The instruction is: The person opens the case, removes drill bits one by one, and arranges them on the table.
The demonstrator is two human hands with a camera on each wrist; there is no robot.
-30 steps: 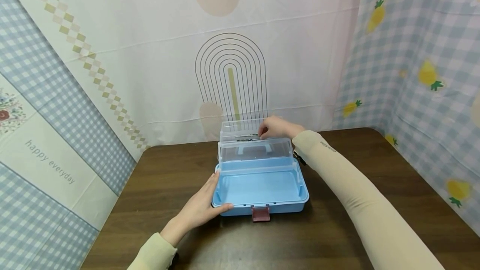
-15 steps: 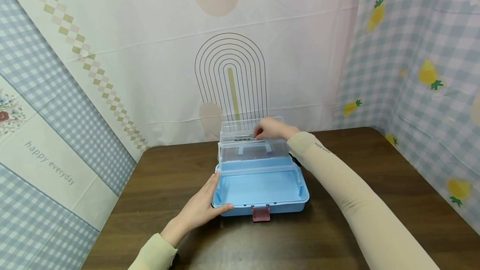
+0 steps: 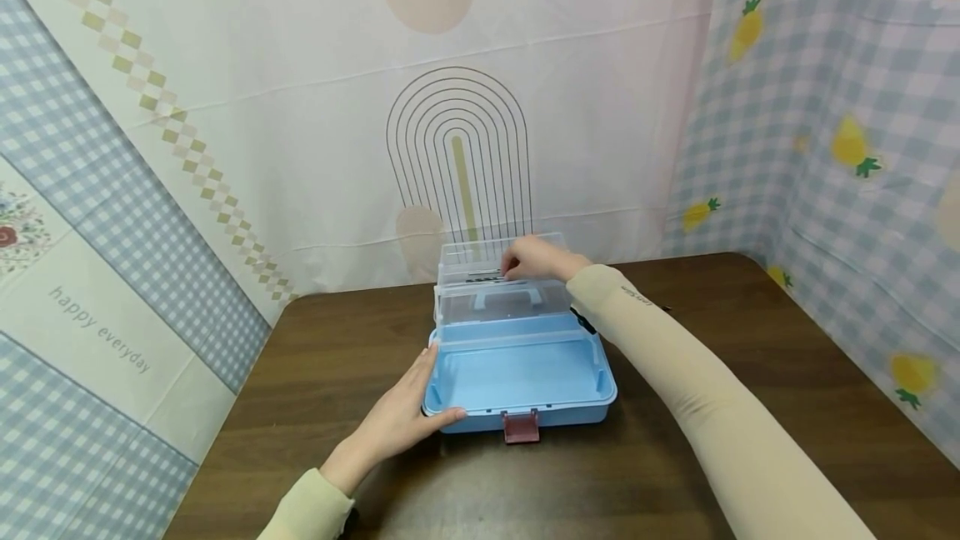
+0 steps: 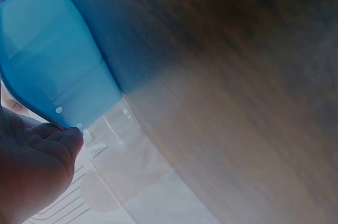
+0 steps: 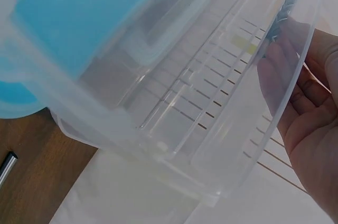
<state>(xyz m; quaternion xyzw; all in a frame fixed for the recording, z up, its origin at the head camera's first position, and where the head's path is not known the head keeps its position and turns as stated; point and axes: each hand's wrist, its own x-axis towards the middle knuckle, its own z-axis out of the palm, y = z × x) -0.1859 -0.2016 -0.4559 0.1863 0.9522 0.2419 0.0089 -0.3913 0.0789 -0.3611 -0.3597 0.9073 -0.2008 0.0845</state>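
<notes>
1. Pinching the twisted rod point(image 5: 286, 7) at the clear upper tray point(image 3: 454, 276) is your right hand point(image 3: 534, 258);
2. your left hand point(image 3: 399, 415), straight-fingered, touches the blue box point(image 3: 573, 415);
3. expect a light, stiff, slick rod; grip mid-length.
</notes>
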